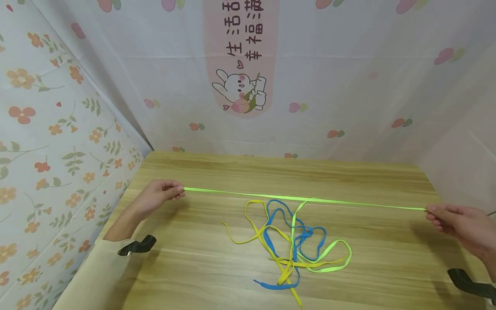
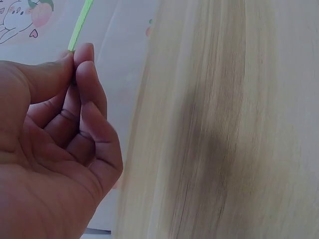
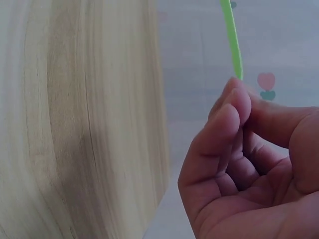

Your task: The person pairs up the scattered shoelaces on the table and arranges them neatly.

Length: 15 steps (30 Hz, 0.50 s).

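A bright green shoelace (image 1: 240, 193) stretches in a nearly straight line between both hands, over the far half of the table. My left hand (image 1: 159, 196) pinches one end between thumb and fingertips; in the left wrist view the green lace (image 2: 79, 25) rises from that pinch. At the other end, my right hand (image 1: 461, 224) pinches the lace the same way, and the green strip (image 3: 232, 42) shows above the fingertips in the right wrist view. Nearer the front lies a loose tangle of a blue shoelace (image 1: 277, 287), a yellow shoelace (image 1: 238, 242) and more green lace (image 1: 350, 256).
The wood-grain table (image 1: 193, 275) ends at a patterned white curtain (image 1: 155, 86) with a rabbit picture. A floral cloth (image 1: 58, 150) hangs along the left side. Dark curved pieces (image 1: 143, 244) are worn at both wrists.
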Available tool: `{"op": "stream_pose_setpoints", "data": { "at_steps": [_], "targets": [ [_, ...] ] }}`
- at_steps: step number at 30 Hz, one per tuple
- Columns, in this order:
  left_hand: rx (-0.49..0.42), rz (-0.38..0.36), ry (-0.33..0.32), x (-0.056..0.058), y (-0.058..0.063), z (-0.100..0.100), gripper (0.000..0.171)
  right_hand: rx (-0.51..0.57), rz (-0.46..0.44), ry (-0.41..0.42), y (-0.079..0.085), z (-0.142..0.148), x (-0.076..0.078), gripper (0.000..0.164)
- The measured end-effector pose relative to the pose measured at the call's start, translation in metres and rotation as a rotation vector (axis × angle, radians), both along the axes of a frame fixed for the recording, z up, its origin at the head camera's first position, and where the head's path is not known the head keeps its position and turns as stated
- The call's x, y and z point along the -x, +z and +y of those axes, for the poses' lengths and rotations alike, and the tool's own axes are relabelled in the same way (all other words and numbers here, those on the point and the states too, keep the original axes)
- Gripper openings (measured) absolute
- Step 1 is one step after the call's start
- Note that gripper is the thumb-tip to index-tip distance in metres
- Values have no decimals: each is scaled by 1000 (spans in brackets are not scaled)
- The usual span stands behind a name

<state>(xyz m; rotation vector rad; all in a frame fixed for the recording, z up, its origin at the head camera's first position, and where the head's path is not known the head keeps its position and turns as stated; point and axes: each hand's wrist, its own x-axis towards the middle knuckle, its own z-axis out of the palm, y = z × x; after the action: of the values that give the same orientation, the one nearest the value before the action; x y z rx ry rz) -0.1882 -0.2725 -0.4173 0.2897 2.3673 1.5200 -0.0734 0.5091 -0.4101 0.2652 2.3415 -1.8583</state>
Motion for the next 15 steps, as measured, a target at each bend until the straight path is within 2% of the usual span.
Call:
{"op": "stream_pose_setpoints", "data": {
  "at_steps": [2, 8, 15],
  "targets": [
    [32, 21, 10, 0, 0, 0, 27, -64, 9, 2, 1, 0, 0, 42],
    [84, 54, 21, 1, 0, -1, 25, -91, 39, -13, 1, -2, 1, 40],
    [113, 56, 32, 5, -2, -3, 26, -4, 37, -48, -1, 0, 3, 40]
  ]
}}
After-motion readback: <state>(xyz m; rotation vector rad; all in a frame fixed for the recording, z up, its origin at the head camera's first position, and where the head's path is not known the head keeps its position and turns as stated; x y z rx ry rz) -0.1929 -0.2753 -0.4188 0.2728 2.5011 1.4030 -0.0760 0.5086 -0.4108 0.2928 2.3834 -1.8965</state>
